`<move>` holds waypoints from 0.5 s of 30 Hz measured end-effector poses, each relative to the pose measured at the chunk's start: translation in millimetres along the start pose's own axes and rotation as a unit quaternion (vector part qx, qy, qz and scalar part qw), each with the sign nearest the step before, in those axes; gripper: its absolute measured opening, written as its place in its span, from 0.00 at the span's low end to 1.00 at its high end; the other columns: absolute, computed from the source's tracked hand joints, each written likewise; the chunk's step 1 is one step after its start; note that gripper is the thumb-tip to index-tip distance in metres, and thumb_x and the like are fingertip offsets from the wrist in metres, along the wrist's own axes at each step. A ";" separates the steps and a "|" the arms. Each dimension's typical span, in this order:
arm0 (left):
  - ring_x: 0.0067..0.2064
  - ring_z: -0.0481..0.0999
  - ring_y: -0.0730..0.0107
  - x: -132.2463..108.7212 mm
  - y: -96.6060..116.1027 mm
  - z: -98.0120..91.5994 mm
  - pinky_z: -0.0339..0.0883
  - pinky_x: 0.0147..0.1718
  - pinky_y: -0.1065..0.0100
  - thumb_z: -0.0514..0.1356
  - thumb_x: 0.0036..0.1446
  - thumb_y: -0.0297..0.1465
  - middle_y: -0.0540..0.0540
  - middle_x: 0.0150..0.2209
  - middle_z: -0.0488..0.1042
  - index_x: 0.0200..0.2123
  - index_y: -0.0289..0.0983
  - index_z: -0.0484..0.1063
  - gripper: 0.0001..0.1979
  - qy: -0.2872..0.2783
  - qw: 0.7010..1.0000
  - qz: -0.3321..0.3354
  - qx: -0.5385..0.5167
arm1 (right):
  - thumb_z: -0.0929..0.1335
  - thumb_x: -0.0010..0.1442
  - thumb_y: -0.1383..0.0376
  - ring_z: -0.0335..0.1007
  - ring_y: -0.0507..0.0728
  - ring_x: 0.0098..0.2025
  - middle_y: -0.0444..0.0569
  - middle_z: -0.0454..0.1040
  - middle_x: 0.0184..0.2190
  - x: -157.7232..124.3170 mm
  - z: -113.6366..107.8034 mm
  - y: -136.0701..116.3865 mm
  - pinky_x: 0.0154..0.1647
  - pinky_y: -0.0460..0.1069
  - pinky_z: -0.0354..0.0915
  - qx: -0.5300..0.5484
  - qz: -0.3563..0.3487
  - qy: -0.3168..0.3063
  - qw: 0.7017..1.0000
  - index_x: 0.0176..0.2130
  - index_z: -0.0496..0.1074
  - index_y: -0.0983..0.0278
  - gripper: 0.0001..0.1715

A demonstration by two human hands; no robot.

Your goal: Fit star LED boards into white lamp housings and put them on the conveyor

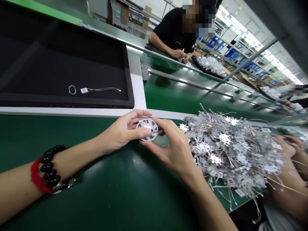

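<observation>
Left hand point(119, 131) extends rightward, thumb across a round white part point(147, 124).

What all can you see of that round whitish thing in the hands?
The round part looks whitish, perhaps plastic, with a thin rim around spoke-like pieces and gaps. It is held over the green table, its face turned toward the viewer. The left hand grips it, thumb across its face; the right hand curves around its right side, contact unclear.

The green workbench point(115, 195) bears a heap of silvery wired pieces point(231, 147), some wires point(230, 200) overhanging its near right edge
</observation>
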State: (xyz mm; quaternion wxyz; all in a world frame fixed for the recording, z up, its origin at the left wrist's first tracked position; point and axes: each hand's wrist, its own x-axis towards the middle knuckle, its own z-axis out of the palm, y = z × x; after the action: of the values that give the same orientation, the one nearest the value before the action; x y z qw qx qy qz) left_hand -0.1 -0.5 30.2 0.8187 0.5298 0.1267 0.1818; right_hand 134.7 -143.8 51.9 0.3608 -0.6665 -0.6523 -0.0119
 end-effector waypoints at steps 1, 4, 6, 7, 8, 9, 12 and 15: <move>0.43 0.80 0.66 0.3 -0.8 -0.4 0.73 0.41 0.70 0.75 0.54 0.35 0.48 0.44 0.81 0.51 0.40 0.74 0.23 -0.001 1.000 -0.007 -0.009 | 0.75 0.63 0.61 0.79 0.62 0.50 0.54 0.80 0.52 0.2 0.0 0.4 0.50 0.57 0.77 0.005 0.005 0.003 1.000 0.59 0.70 0.60 0.27; 0.45 0.80 0.62 0.8 -2.4 -0.5 0.74 0.42 0.66 0.73 0.56 0.41 0.47 0.44 0.81 0.53 0.42 0.73 0.24 -0.006 0.998 -0.033 -0.050 | 0.74 0.62 0.61 0.79 0.62 0.49 0.53 0.80 0.51 1.0 0.0 1.7 0.47 0.57 0.77 0.010 0.016 0.008 1.000 0.58 0.70 0.59 0.26; 0.45 0.80 0.61 1.0 -2.2 0.7 0.74 0.41 0.65 0.71 0.57 0.44 0.46 0.44 0.82 0.53 0.42 0.74 0.24 0.012 0.997 -0.048 -0.057 | 0.74 0.62 0.60 0.80 0.62 0.48 0.54 0.81 0.50 1.5 -0.2 2.3 0.46 0.58 0.76 -0.008 0.019 0.011 1.000 0.56 0.71 0.59 0.25; 0.45 0.79 0.61 1.1 -1.6 1.5 0.74 0.41 0.65 0.71 0.57 0.44 0.46 0.43 0.81 0.53 0.42 0.74 0.24 0.024 0.997 -0.055 -0.055 | 0.74 0.62 0.59 0.80 0.63 0.46 0.54 0.82 0.48 1.8 -0.3 2.6 0.46 0.59 0.75 -0.024 0.020 0.013 0.999 0.55 0.72 0.59 0.24; 0.44 0.79 0.61 1.3 -0.8 2.5 0.74 0.40 0.65 0.70 0.58 0.44 0.46 0.42 0.81 0.52 0.41 0.74 0.23 0.036 0.996 -0.063 -0.050 | 0.74 0.61 0.57 0.80 0.64 0.45 0.54 0.83 0.47 2.2 -0.5 2.8 0.45 0.60 0.74 -0.042 0.024 0.015 0.999 0.54 0.73 0.60 0.23; 0.44 0.79 0.61 1.5 0.1 3.5 0.74 0.40 0.64 0.69 0.59 0.44 0.45 0.42 0.81 0.51 0.41 0.75 0.21 0.045 0.995 -0.071 -0.045 | 0.74 0.61 0.56 0.80 0.64 0.44 0.54 0.83 0.45 2.7 -0.7 3.0 0.44 0.61 0.73 -0.056 0.031 0.018 0.998 0.52 0.73 0.61 0.22; 0.44 0.80 0.60 2.4 2.5 5.3 0.75 0.40 0.62 0.66 0.63 0.42 0.43 0.44 0.81 0.50 0.38 0.74 0.17 0.055 0.994 -0.090 -0.033 | 0.75 0.58 0.54 0.80 0.64 0.40 0.53 0.84 0.40 4.7 -1.6 4.3 0.42 0.60 0.71 -0.058 0.070 0.026 0.995 0.49 0.76 0.62 0.22; 0.45 0.79 0.61 3.1 3.7 5.1 0.75 0.40 0.64 0.64 0.65 0.41 0.42 0.46 0.80 0.51 0.38 0.73 0.16 0.068 0.993 -0.093 -0.018 | 0.75 0.57 0.55 0.80 0.63 0.38 0.52 0.85 0.39 7.3 -2.7 6.6 0.42 0.59 0.71 -0.033 0.111 0.027 0.993 0.47 0.77 0.62 0.21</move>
State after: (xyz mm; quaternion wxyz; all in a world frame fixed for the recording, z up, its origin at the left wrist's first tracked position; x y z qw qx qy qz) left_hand 4.1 -2.0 35.6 0.8307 0.4874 0.2277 0.1430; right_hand 142.8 -138.1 54.4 0.3550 -0.7459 -0.5635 -0.0110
